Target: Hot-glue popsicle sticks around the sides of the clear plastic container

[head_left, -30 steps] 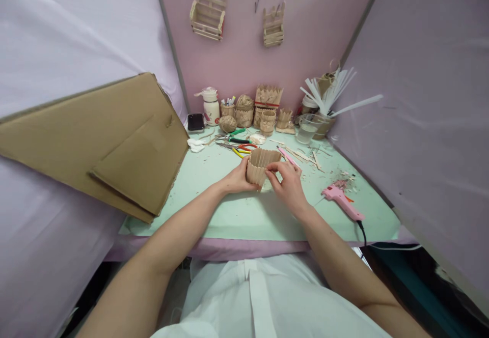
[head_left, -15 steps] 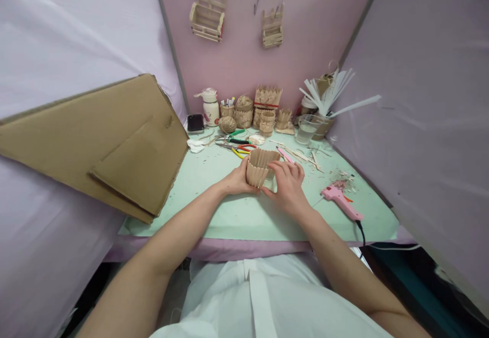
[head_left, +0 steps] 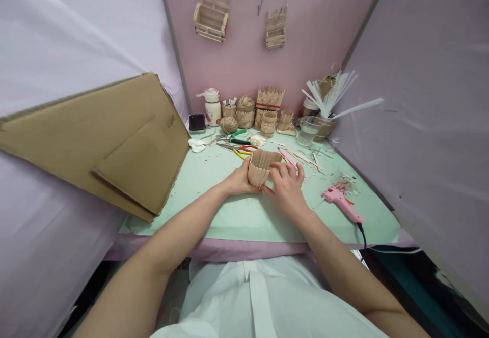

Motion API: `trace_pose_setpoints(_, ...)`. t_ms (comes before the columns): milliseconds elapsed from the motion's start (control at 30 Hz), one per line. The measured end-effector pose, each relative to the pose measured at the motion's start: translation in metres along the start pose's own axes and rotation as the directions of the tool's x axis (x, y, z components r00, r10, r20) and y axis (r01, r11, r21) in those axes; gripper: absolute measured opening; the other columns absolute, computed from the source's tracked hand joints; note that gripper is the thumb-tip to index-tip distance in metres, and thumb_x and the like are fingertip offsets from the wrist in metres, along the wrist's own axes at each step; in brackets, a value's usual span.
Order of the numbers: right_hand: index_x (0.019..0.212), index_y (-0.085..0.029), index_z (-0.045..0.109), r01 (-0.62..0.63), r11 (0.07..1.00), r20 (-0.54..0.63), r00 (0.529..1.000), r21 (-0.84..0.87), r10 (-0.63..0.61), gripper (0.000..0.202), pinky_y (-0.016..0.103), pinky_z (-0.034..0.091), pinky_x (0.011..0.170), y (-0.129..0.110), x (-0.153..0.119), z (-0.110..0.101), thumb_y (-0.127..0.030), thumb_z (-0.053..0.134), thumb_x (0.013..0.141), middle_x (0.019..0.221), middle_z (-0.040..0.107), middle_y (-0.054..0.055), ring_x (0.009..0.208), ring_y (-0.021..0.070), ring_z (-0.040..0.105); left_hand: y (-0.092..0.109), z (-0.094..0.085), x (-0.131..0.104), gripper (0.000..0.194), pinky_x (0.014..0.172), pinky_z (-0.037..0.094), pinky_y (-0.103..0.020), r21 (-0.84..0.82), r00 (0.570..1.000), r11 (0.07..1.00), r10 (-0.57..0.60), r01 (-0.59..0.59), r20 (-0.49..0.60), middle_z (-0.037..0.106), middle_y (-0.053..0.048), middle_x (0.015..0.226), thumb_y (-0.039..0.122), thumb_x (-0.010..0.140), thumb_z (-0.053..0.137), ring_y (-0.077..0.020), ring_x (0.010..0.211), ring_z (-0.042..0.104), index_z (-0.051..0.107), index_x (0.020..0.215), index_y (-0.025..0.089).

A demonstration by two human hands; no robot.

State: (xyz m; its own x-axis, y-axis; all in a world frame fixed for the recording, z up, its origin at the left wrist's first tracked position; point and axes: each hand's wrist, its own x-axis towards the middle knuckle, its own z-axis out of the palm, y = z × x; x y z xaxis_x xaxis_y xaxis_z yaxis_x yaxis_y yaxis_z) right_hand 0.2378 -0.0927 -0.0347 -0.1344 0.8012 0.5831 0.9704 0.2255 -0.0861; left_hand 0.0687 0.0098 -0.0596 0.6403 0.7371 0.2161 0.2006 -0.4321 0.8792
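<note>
The cup (head_left: 259, 174) looks like pale, matt wood, ridged by its slats; the glue gun (head_left: 343, 203) is smooth pink plastic, the large board (head_left: 126, 139) dull brown cardboard.

Near the middle, two hands, one left (head_left: 240, 180) and one right (head_left: 286, 185), are on one stick cup (head_left: 259, 171), with one pink glue gun (head_left: 343, 204) to the right and one large cardboard piece (head_left: 114, 139) to the left. Two baskets, one left (head_left: 211, 22) and one right (head_left: 275, 33), hang on the far wall; at the far side of the table are one phone (head_left: 197, 122), one white bottle (head_left: 213, 109), two twine balls, one loose (head_left: 229, 124) and one in a pot (head_left: 246, 103), and one clear cup (head_left: 306, 132). The white strips (head_left: 331, 96) at far right overlap too much to count.
</note>
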Motion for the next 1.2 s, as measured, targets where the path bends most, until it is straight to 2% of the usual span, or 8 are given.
trace_pose_setpoints(400,0.098,-0.020,0.059,-0.016,1.000,0.030,0.999,-0.025,0.016,0.018,0.060,0.016,0.113,-0.0034,0.0025,0.0015,-0.019,0.063,0.080,0.123,0.063,0.012,0.118,0.0326,0.047,-0.0013,-0.0005,0.0004,0.124,0.109,0.039,-0.050,0.025,1.000,1.000,-0.001,0.001,-0.004,0.058,-0.015,0.134,0.041,0.051,0.090,-0.0365,0.126,0.054,0.022,0.152,0.018)
trace_pose_setpoints(800,0.096,-0.021,0.059,-0.012,1.000,0.010,1.000,-0.002,0.012,0.017,0.060,0.020,0.111,-0.0046,0.0031,0.0019,-0.018,0.061,0.080,0.119,0.065,0.012,0.115,0.0328,0.048,-0.0021,0.0000,0.0000,0.123,0.108,0.041,-0.049,0.026,1.000,1.000,-0.014,0.014,-0.006,0.059,-0.015,0.135,0.041,0.051,0.090,-0.0361,0.127,0.054,0.023,0.152,0.019)
trace_pose_setpoints(1200,0.086,-0.021,0.061,-0.012,1.000,0.032,0.999,0.023,0.011,0.004,0.057,0.020,0.111,-0.0041,0.0071,-0.0046,-0.020,0.063,0.083,0.115,0.067,0.010,0.113,0.0312,0.049,-0.0050,0.0001,0.0013,0.123,0.109,0.040,-0.049,0.048,1.000,0.999,-0.013,0.013,-0.002,0.059,-0.014,0.135,0.038,0.050,0.091,-0.0362,0.127,0.053,0.023,0.152,0.020)
